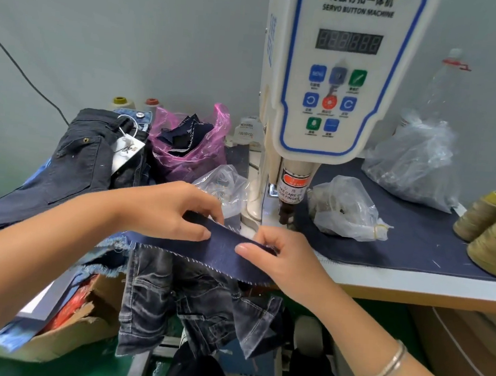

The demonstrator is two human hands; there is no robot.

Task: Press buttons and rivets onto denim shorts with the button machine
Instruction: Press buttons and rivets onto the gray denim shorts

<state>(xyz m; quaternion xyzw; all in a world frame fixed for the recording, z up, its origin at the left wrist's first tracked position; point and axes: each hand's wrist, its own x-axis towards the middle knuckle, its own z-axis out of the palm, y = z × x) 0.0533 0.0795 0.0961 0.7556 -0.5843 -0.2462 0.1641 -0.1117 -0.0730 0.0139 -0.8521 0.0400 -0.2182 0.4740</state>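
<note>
A dark blue denim piece [220,250] lies stretched in front of the white servo button machine [334,75]. My left hand [172,211] pinches its left part between thumb and fingers. My right hand [280,250] pinches its right end just below the machine's press head [286,212]. Grey washed denim shorts [189,299] hang over the table's front edge under the dark piece.
Clear bags of metal parts [346,211] [226,186] sit on both sides of the press head. A pink bag of scraps [190,144] and stacked dark jeans [87,155] lie at the left. Thread cones [494,236] stand at the right edge. A cardboard box [79,323] sits below.
</note>
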